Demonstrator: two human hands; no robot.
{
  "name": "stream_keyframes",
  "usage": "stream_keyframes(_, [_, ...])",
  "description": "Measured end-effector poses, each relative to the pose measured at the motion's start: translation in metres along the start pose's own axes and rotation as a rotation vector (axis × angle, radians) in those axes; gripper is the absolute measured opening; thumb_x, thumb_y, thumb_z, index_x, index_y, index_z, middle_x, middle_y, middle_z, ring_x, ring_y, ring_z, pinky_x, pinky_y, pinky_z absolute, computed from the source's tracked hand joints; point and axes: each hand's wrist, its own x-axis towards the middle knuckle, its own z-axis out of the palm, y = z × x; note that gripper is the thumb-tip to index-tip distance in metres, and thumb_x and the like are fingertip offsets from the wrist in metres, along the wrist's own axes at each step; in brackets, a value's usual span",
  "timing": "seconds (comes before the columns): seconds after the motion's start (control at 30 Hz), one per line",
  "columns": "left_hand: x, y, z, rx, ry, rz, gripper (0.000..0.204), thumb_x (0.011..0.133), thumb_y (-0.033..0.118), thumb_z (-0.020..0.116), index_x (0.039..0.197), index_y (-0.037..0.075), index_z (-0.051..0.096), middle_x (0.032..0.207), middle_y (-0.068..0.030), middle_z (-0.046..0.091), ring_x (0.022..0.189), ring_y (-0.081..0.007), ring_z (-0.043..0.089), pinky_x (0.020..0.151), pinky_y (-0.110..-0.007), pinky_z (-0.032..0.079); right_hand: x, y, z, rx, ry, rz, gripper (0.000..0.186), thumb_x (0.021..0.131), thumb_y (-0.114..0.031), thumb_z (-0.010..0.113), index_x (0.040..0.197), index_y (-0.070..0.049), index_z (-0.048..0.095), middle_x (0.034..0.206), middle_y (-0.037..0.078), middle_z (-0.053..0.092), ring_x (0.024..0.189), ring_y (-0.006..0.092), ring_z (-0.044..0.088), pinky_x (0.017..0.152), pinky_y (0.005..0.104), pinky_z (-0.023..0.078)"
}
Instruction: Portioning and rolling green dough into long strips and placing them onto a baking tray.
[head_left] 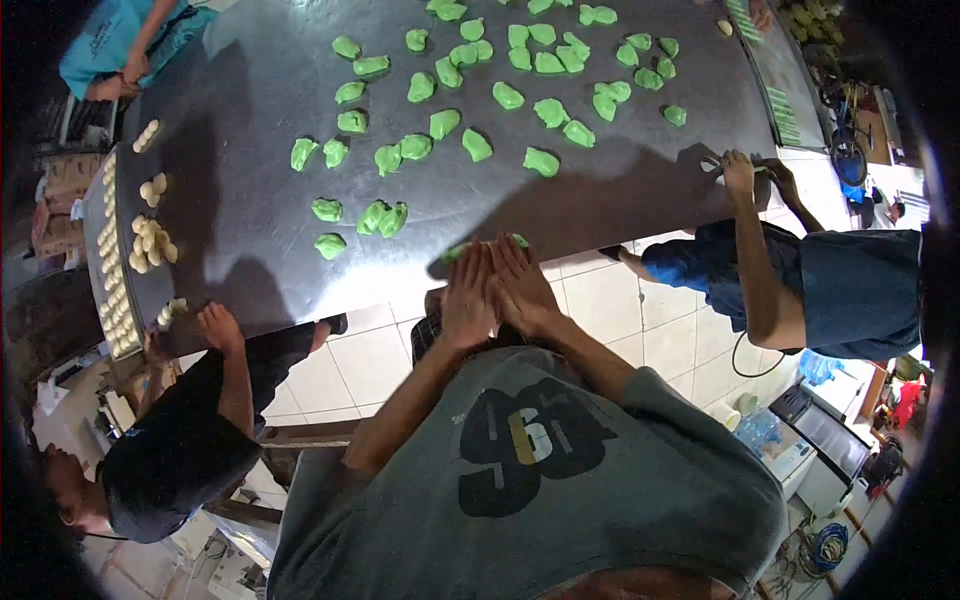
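My left hand (468,300) and my right hand (523,288) lie flat side by side at the near edge of the dark metal table (600,205). Their fingers are stretched out and point away from me. Under them is a piece of green dough (456,252); its ends peek out beside the left fingers and past the right fingertips, while its middle is hidden. Farther up the tabletop, many loose green dough lumps (477,145) are scattered. Nearest on the left are a touching pair of green lumps (381,218) and a single green lump (330,246).
At the left edge, a tray (127,345) carries rows of pale dough balls, with more pale balls (150,243) beside it. A person in black (180,450) works there. Another in dark blue (860,290) handles something at the right. Green sticks (783,115) lie on a far-right tray.
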Motion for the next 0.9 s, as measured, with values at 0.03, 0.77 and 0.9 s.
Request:
stream_keyframes(0.03, [0.011,-0.010,0.007,0.043,0.069,-0.049,0.056,0.105,0.028,0.028,0.153,-0.002,0.028,0.159,-0.0245,0.024,0.149,-0.0393,0.020,0.120,-0.055,0.014,0.023,0.000,-0.006,-0.007,-0.002,-0.011,0.063,0.103,-0.033,0.036,0.157,-0.006,0.019,0.164,0.017,0.014,0.152,0.0361,0.009,0.121,0.0554,0.009])
stream_keyframes(0.77, [-0.039,-0.025,-0.024,0.443,0.235,-0.355,0.060,0.099,0.039,0.050,0.151,0.012,0.040,0.160,-0.0211,0.025,0.138,-0.0417,0.035,0.112,-0.059,0.024,-0.006,0.025,-0.023,-0.372,0.334,0.168,0.064,0.098,-0.038,0.052,0.154,-0.010,0.033,0.164,0.019,0.014,0.150,0.0449,0.009,0.114,0.0676,0.005])
stream_keyframes(0.9, [-0.011,-0.043,-0.046,0.090,0.350,-0.241,0.037,0.092,0.023,0.065,0.125,0.006,0.060,0.136,-0.0223,0.047,0.118,-0.0414,0.047,0.096,-0.056,0.038,0.011,0.032,-0.036,-0.300,0.558,0.060,0.049,0.089,-0.025,0.069,0.136,-0.014,0.059,0.142,0.018,0.042,0.132,0.0434,0.036,0.108,0.0569,0.030])
